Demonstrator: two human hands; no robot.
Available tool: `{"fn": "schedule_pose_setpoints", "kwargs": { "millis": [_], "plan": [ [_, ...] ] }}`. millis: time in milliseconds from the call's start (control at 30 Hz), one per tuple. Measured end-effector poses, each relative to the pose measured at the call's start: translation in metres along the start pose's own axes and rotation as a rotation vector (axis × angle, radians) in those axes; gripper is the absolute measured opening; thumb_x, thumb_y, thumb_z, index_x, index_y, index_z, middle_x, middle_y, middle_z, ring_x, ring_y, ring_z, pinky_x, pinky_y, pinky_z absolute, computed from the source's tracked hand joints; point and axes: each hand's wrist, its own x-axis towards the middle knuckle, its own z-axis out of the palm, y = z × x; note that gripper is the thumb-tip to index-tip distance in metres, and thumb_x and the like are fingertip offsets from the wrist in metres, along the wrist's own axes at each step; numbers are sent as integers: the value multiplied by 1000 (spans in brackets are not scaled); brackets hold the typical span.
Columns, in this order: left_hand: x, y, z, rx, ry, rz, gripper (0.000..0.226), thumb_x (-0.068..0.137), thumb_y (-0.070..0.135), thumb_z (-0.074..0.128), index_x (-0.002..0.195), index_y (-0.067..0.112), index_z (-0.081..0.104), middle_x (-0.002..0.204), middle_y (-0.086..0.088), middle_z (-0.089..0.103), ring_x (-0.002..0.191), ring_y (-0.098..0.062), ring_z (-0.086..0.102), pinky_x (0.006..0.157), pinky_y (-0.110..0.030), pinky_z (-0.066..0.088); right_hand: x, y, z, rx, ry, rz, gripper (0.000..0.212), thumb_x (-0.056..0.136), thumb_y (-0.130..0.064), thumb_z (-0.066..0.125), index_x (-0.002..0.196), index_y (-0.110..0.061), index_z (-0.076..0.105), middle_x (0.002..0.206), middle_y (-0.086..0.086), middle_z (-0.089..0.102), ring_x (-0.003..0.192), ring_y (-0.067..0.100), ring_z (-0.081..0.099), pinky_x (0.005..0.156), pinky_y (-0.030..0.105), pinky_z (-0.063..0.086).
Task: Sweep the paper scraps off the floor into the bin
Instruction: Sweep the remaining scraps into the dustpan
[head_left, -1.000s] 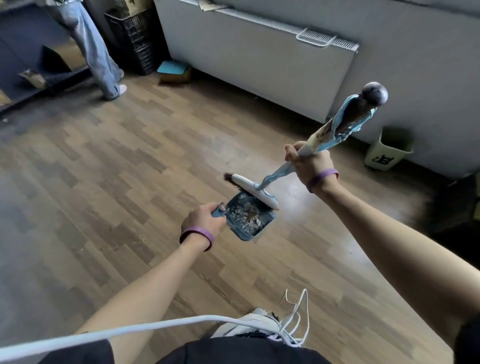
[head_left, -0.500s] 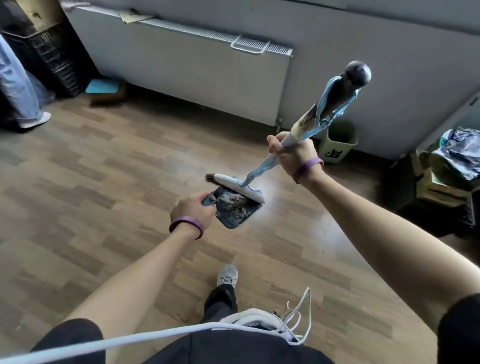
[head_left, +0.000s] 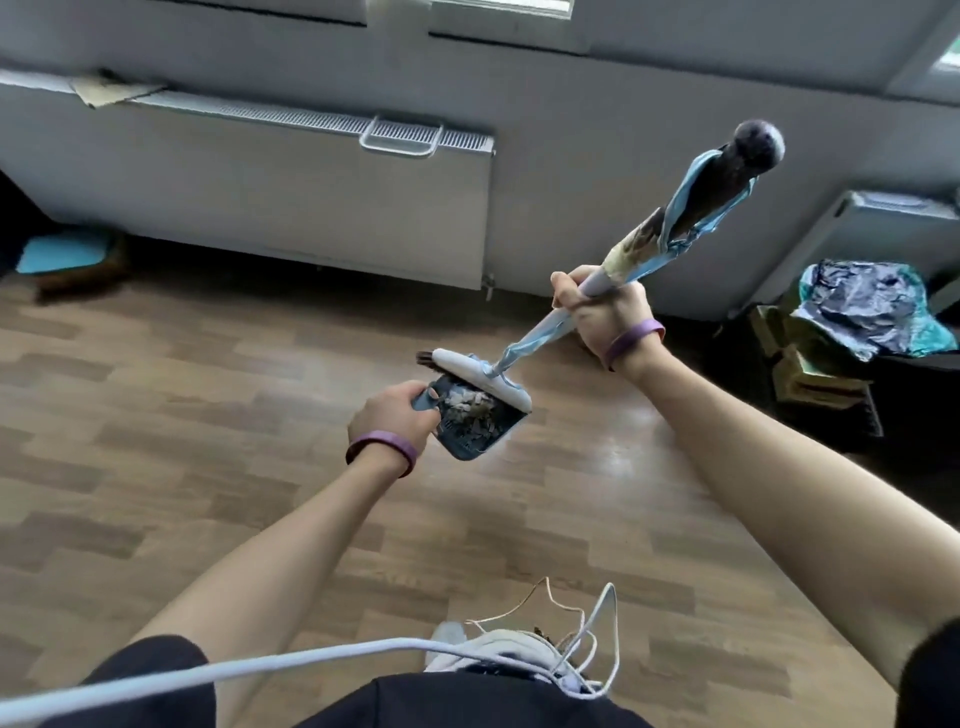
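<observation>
Blue plastic dustpan (head_left: 475, 428), held above the wooden floor (head_left: 156, 441): left hand (head_left: 392, 415) was clenched around its handle, white paper scraps (head_left: 467, 410) lying inside. Right hand (head_left: 602, 312) was wrapped tight around the pale-blue broom (head_left: 545, 332) shaft, white head resting on the pan's rim.

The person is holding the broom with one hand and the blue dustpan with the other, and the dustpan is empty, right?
Not quite. The head view shows the dustpan is not empty: paper scraps lie heaped in it. The rest is right: the right hand holds the broom and the left hand holds the blue dustpan.
</observation>
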Motion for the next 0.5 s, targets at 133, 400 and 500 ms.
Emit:
{"fn": "schedule_pose_setpoints", "kwargs": {
  "millis": [133, 400, 500],
  "plan": [
    [52, 41, 11, 28, -16, 78, 22, 81, 34, 57, 100, 33, 66, 95, 2, 70, 91, -28, 61, 71, -31, 49, 47, 16, -17, 17, 52, 48, 35, 88, -40, 58, 58, -22, 59, 60, -7, 60, 62, 15, 59, 72, 36, 56],
    [168, 144, 54, 83, -41, 157, 22, 80, 39, 56, 99, 34, 65, 97, 3, 69, 94, -26, 61, 72, -29, 47, 175, 67, -73, 0, 142, 95, 37, 88, -40, 57, 61, -15, 59, 58, -7, 59, 66, 16, 59, 78, 36, 53],
    [210, 195, 73, 79, -53, 177, 21, 80, 38, 56, 97, 31, 66, 94, 3, 69, 92, -25, 62, 67, -27, 42, 234, 92, -102, -6, 176, 115, 36, 88, -41, 57, 61, -17, 60, 56, -8, 57, 62, 13, 56, 76, 33, 52]
  ]
}}
